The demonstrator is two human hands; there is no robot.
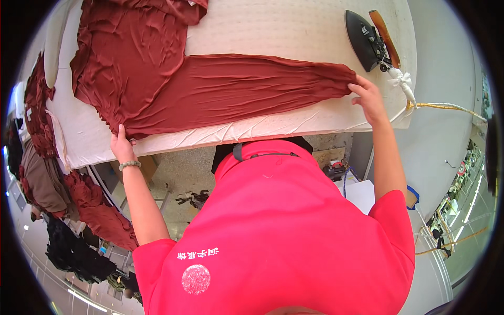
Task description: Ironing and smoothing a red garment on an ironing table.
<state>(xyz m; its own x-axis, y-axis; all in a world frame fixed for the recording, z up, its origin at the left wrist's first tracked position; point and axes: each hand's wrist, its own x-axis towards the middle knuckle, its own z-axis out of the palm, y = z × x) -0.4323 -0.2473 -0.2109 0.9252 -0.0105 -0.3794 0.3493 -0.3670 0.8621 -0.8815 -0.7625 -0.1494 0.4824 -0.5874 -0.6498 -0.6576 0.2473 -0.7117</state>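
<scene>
A dark red garment (136,68) lies on a white padded ironing table (273,31), one long sleeve (247,86) stretched out to the right along the near edge. Wrinkles run along the sleeve's length. My left hand (124,147), with a beaded bracelet at the wrist, pinches the cloth at the near left, where the edge is gathered. At the far end of the sleeve, my right hand (368,98) grips the cuff between thumb and fingers. A black iron (363,42) with a wooden handle rests at the back right of the table, beyond my right hand.
A cloth-wrapped cord (405,86) runs from the iron over the table's right edge to a hose (441,106). More dark red clothes (97,210) and black garments (76,252) hang at the left. A grey surface (438,68) stands right of the table.
</scene>
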